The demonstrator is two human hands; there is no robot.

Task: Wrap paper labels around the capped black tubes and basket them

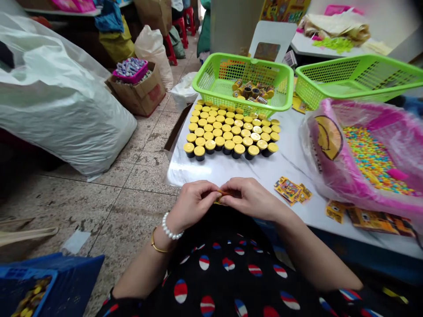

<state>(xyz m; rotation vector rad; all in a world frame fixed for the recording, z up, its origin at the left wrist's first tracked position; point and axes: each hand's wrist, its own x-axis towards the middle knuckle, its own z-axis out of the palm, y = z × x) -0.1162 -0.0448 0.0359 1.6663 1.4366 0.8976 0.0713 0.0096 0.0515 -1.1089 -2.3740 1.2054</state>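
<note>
Close to my body at the table's front edge, my left hand (195, 203) and my right hand (249, 198) meet with thumbs and fingers pinched. Between them is a small orange-yellow piece (224, 193), perhaps printed card; the fingers cover most of it. Just beyond my hands, rows of small black tubs with yellow lids (226, 128) stand upright on the table. Printed cards (289, 190) of a similar orange-yellow lie loose to the right of my right hand.
A green basket (243, 103) with some brown-yellow pieces stands behind the tubs; another green basket (330, 92) is beside it. At right, a plastic-lined pink basket (360, 196) holds colourful candies (376, 160). Large white sack (66, 110) at left; blue crate (76, 273) lower left.
</note>
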